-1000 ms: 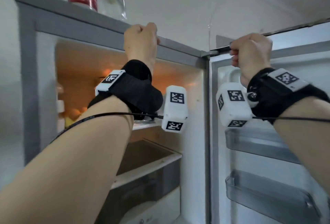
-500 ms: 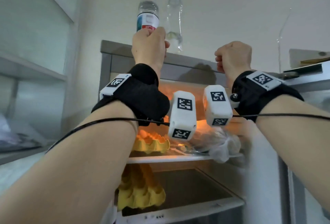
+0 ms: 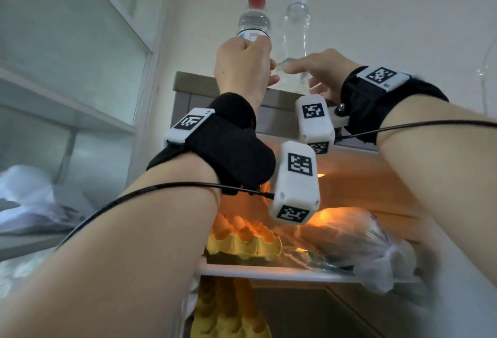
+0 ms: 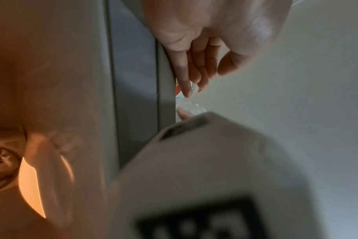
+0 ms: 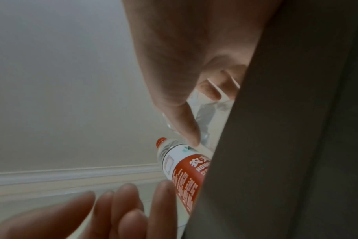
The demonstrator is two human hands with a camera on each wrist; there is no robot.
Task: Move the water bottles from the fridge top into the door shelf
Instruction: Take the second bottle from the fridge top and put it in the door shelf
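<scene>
Two bottles stand upright side by side on the fridge top (image 3: 188,83): a red-capped labelled bottle (image 3: 254,18) and a clear unlabelled bottle (image 3: 294,41) to its right. Left hand (image 3: 242,68) is raised at the labelled bottle's body, fingers spread beside it (no closed grip seen from the right wrist). Right hand (image 3: 320,71) reaches to the clear bottle's base, fingers apart around it; contact cannot be told. Fridge interior is lit; yellow egg tray (image 3: 242,243) on the shelf.
</scene>
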